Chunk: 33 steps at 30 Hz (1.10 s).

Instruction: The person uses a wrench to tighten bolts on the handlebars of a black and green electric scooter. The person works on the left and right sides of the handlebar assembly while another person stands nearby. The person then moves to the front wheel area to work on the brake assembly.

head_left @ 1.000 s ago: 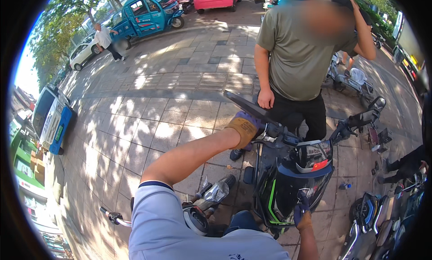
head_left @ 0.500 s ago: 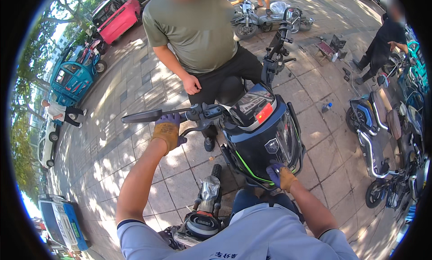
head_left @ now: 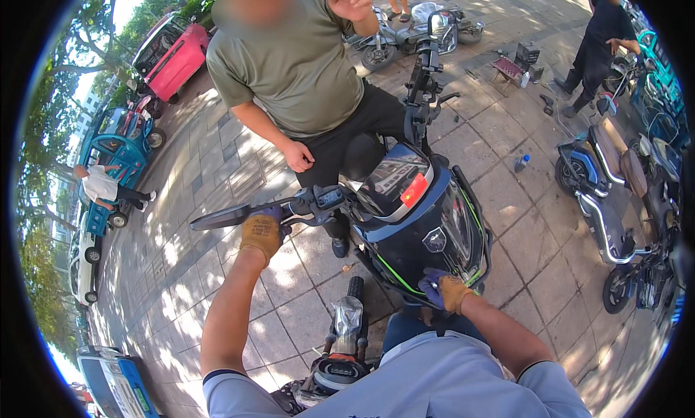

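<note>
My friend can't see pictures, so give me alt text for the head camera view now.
A gloved left hand grips the handlebar of a black scooter below a mirror, while the gloved right hand is at its front panel. Beyond, someone in an olive T-shirt stands on sunlit paving, one hand raised.

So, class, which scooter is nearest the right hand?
The black scooter with green trim and red sticker: the right hand is at its front panel; the others are farther off.
</note>
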Motion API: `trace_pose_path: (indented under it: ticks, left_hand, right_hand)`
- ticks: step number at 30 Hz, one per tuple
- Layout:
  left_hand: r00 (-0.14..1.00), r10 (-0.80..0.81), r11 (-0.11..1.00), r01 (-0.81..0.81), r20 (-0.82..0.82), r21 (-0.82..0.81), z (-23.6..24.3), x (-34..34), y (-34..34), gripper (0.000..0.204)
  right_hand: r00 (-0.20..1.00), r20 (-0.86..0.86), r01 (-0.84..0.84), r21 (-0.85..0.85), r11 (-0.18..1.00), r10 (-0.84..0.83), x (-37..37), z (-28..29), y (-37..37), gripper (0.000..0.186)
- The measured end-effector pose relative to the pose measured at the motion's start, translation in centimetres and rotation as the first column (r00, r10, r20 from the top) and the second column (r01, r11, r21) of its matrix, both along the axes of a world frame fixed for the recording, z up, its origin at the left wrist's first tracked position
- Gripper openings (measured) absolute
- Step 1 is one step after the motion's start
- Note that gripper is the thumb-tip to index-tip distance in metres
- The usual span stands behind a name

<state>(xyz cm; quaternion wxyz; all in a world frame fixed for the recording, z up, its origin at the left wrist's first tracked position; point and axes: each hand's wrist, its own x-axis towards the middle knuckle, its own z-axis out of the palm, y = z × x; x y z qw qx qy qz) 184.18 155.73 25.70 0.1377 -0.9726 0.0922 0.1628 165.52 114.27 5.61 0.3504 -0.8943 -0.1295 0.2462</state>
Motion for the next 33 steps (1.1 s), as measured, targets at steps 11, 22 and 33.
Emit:
trace_pose_path:
  ticks: [11,22,33]
  left_hand:
    - [0.998,-0.061,0.998,0.061,-0.003,0.018,0.9,-0.8,-0.8,0.07]
    - [0.998,-0.056,0.997,0.056,-0.007,0.058,-0.3,-0.7,-0.1,0.09]
    - [0.995,0.007,0.999,-0.011,0.101,0.044,-3.1,1.2,1.6,0.053]
  right_hand:
    - [0.993,-0.106,0.056,0.025,0.998,-0.053,0.2,1.1,1.8,0.06]
    - [0.991,-0.111,0.078,0.034,0.996,-0.073,-0.2,0.1,2.6,0.067]
    - [0.416,-0.909,0.648,0.294,0.703,-0.003,6.6,4.0,10.1,0.026]
